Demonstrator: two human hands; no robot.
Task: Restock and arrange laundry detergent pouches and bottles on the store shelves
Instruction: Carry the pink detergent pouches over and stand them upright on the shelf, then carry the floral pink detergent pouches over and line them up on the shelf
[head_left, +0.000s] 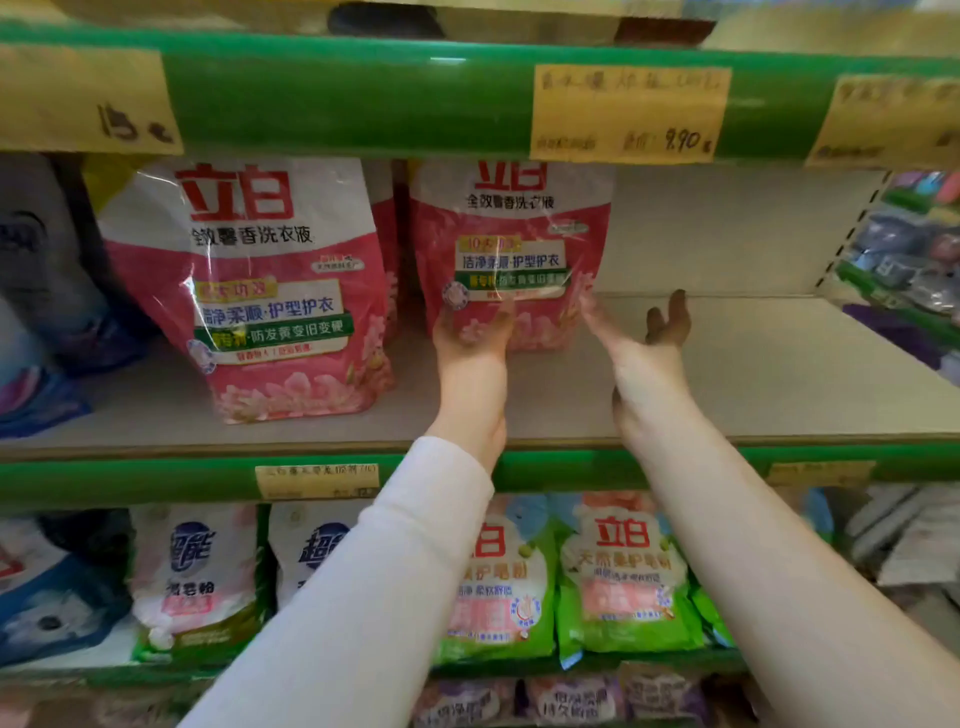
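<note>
The pink detergent pouch (511, 244) stands upright well back on the middle shelf (753, 374), roughly midway along it and close to the back wall. The left hand (470, 332) lies against its lower front, fingers spread and not curled round anything. The right hand (641, 338) is open too, palm turned up, its fingertips at the pouch's lower right corner, though blur makes it hard to say whether they touch.

I'd judge the pouch is being settled into place. To do that well, steady both lower corners together and square the printed face to the shelf's front edge. Let go only once the soft base sits flat, since a filled pouch slumps easily.

Toward the left, a second pink pouch (260, 291) leans near the front edge with another tucked behind it. The two fronts do not line up, so one wants shifting. Overhead, the green rail (337, 98) with its yellow price tag (626, 111) hangs low and limits lifting. Green pouches (623, 582) fill the shelf below.
</note>
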